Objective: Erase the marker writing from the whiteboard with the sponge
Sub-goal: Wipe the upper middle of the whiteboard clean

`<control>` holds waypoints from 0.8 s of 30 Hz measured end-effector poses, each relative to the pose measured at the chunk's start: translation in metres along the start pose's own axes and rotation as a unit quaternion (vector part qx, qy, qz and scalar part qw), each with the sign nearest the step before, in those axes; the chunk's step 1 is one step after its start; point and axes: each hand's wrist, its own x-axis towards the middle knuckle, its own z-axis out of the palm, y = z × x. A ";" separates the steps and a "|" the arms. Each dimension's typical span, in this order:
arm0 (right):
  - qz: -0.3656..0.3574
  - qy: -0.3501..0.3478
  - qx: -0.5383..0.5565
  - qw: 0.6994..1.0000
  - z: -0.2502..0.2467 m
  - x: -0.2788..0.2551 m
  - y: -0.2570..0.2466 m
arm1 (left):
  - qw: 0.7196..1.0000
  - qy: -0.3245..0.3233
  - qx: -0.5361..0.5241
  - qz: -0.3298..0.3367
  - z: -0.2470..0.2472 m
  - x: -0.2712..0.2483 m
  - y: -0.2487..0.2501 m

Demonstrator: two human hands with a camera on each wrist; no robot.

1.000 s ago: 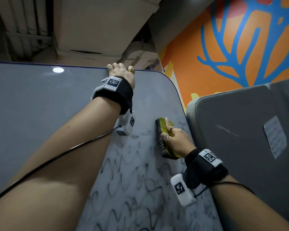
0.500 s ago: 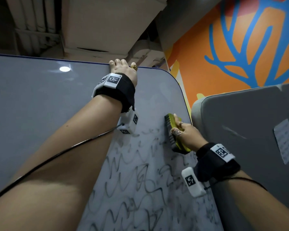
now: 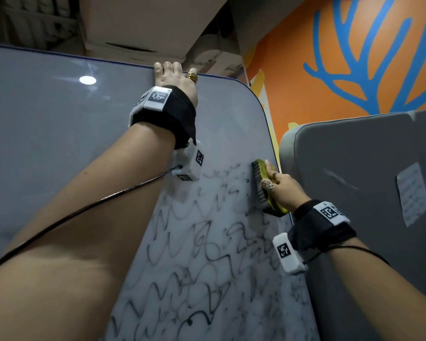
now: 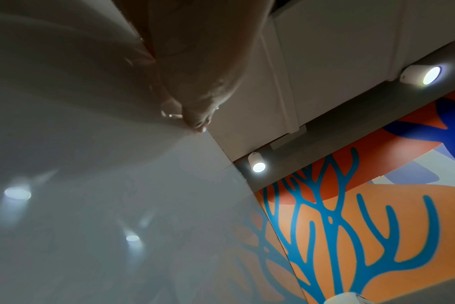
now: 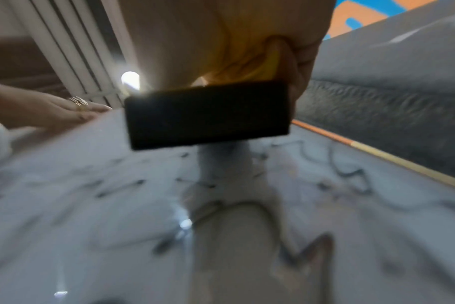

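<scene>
Gripping the sponge against the whiteboard near its right edge, the right hand curls around it; the left hand hooks the top edge. Risk: light pressure smears the marker writing instead of lifting it.

Left hand fingertips behind whiteboard top edge; right-wrist view blurred.

board face above scribbles open; left forearm blocks left, grey panel crowds right.
</scene>
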 end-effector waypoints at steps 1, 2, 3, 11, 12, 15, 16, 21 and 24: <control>-0.006 -0.006 0.007 1.000 0.000 0.000 0.004 | 1.000 0.000 0.001 -0.005 -0.002 0.001 0.002; 0.000 -0.008 0.023 1.000 -0.003 0.004 0.006 | 1.000 -0.002 0.001 -0.010 -0.003 0.002 0.003; 0.014 -0.004 0.044 0.999 -0.006 0.010 0.007 | 1.000 -0.006 -0.002 -0.013 -0.005 0.003 0.003; 0.041 0.002 0.134 0.990 -0.003 0.001 -0.004 | 1.000 0.011 -0.004 0.018 -0.010 0.000 -0.004; 0.019 -0.013 0.108 0.994 0.003 -0.012 -0.007 | 1.000 0.016 -0.009 0.018 -0.011 0.001 -0.005; -0.013 -0.036 0.047 0.998 0.011 -0.029 -0.004 | 0.999 0.022 -0.020 0.025 -0.010 0.000 -0.009; -0.003 -0.023 0.052 0.998 0.008 -0.023 0.000 | 0.999 0.021 -0.021 0.029 -0.011 -0.001 -0.011; 0.116 0.025 0.116 0.986 -0.013 0.012 0.009 | 0.999 0.011 -0.020 0.038 -0.013 -0.003 -0.014; 0.095 0.024 0.121 0.988 -0.007 0.000 -0.008 | 0.999 0.008 -0.013 0.036 -0.012 -0.003 -0.011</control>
